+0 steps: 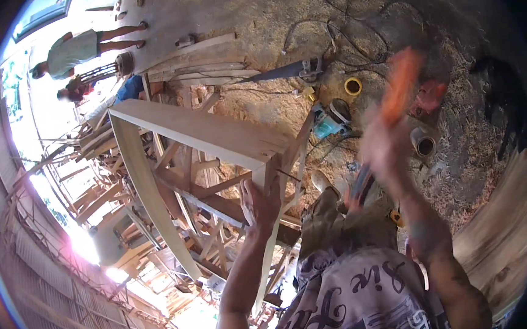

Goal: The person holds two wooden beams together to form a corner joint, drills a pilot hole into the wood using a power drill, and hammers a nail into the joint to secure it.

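the wooden frame stands left of centre, its near corner against the left hand, whose fingers lie extended there, though i cannot tell whether they pinch it. the right hand wraps around an orange tool, its separate fingers lost in blur; a stray swing could strike the left hand, and a loose brace could let the frame shift.

R hand blurred | orange tool blurred, type unclr | shirt cut @ btm
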A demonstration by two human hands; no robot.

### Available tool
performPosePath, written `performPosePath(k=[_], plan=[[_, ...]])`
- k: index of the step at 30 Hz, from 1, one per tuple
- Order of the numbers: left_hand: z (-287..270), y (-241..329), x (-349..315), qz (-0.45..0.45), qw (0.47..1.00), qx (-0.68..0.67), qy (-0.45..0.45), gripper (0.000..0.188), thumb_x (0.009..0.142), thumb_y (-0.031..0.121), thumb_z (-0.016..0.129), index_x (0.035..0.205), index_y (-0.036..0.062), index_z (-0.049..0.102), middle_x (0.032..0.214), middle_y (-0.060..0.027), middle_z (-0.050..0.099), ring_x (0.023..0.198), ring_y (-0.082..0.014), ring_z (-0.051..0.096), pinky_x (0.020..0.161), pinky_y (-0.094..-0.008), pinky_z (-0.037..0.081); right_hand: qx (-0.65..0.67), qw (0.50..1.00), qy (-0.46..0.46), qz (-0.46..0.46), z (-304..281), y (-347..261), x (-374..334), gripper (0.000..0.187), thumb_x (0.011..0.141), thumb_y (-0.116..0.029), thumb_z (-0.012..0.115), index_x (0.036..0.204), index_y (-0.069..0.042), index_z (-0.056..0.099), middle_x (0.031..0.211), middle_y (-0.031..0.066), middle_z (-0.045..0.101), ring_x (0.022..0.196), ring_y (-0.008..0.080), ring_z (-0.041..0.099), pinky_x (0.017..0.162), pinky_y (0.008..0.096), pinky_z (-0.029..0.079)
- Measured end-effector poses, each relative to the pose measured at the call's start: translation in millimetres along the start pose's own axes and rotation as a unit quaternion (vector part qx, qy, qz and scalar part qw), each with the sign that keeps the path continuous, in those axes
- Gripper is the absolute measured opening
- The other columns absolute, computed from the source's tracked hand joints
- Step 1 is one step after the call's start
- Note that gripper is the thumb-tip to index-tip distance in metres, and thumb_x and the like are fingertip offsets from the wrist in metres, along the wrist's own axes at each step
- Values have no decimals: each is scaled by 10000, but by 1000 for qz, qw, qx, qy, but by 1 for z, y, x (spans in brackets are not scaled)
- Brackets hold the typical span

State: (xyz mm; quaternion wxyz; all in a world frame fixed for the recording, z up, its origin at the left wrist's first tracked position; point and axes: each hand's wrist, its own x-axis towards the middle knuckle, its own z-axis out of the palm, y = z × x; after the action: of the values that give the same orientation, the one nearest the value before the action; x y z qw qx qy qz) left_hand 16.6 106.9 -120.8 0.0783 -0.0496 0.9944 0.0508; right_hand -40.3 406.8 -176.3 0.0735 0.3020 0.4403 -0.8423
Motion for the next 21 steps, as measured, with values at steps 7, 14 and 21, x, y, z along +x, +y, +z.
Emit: performPosePath(k=[7, 14, 21], plan=[[-3, 3, -4, -50, 997, 41, -30, 507, 821, 336, 778, 1002, -56, 512, 977, -243, 552, 975, -437, 559, 837, -534, 477, -233, 933, -245, 120, 18, -5, -14, 209, 964, -272, 605, 871, -86, 582, 552, -40, 475, 433, 72, 461, 411, 289, 380], [-4, 11, 3, -31, 999, 30, -26, 511, 829, 325, 768, 1030, -66, 506, 1025, -244, 557, 1043, -434, 548, 906, -512, 472, -167, 984, -7, 66, 7, -4, -7, 130, 970, -156, 562, 850, -110, 553, 642, 9, 504, 490, 134, 503, 501, 317, 440], [8, -12, -8, -20, 997, 75, 1, 547, 852, 397, 744, 1032, -61, 506, 1004, -253, 538, 1029, -449, 523, 883, -541, 442, -563, 697, -252, -365, 9, 59, -67, 218, 932, -194, 548, 951, 16, 604, 595, 89, 582, 557, 215, 643, 543, 430, 505]])
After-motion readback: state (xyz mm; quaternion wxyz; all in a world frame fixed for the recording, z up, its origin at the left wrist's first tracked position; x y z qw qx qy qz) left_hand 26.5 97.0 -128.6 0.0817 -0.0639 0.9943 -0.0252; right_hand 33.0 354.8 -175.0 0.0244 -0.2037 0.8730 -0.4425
